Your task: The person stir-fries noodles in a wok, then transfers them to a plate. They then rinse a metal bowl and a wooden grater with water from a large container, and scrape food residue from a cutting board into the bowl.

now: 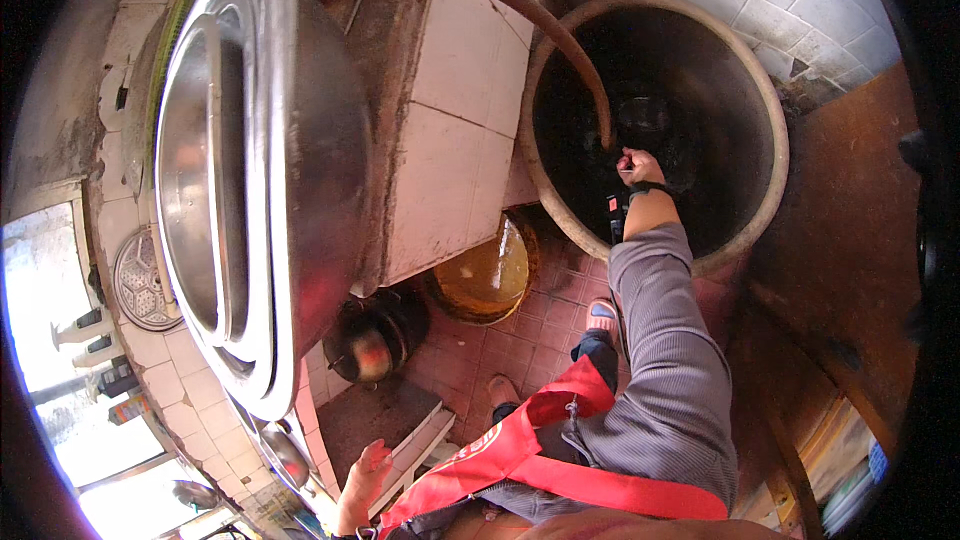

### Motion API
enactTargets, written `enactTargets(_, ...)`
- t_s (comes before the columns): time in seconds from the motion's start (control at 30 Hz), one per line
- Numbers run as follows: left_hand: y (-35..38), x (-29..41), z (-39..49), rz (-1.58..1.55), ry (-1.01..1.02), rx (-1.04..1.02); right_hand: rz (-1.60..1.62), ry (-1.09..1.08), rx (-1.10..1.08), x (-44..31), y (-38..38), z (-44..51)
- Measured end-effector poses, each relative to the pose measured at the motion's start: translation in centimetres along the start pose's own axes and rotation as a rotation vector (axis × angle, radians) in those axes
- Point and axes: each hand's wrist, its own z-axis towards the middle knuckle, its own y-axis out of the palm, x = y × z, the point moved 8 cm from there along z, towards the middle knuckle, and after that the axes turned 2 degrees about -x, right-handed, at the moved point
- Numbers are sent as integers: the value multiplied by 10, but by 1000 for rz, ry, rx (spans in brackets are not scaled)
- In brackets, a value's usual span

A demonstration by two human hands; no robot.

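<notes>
My right hand reaches over a large round vat with a thick rim and dark inside. Its fingers are curled close to the end of a brown hose that arches into the vat from the upper left; whether they hold anything is unclear. A dark band circles the wrist, and a small black device lies beside the forearm. My left hand is low on the left, its fingers partly bent with nothing visible in them, near a dark-topped tiled ledge.
Large nested metal basins stand tilted at the left. Below the white tiled counter side are a yellowish basin with liquid and a dark round pot. A brown board is at the right.
</notes>
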Motion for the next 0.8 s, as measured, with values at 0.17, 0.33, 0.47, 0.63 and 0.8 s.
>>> enactTargets(0.17,-6,-8,-6,48,-7,-14,205,176,-75,24,7,-22)
enactTargets(0.33,-19,5,-15,97,102,-16,154,103,-181,22,20,-81)
enactTargets(0.47,-31,9,-25,111,188,-17,85,11,-357,13,33,-145)
enactTargets(0.63,-51,0,-42,32,281,-30,-56,-153,-420,-3,31,-230)
enactTargets(0.8,-84,-7,-58,42,528,33,-169,-229,-470,6,11,-339)
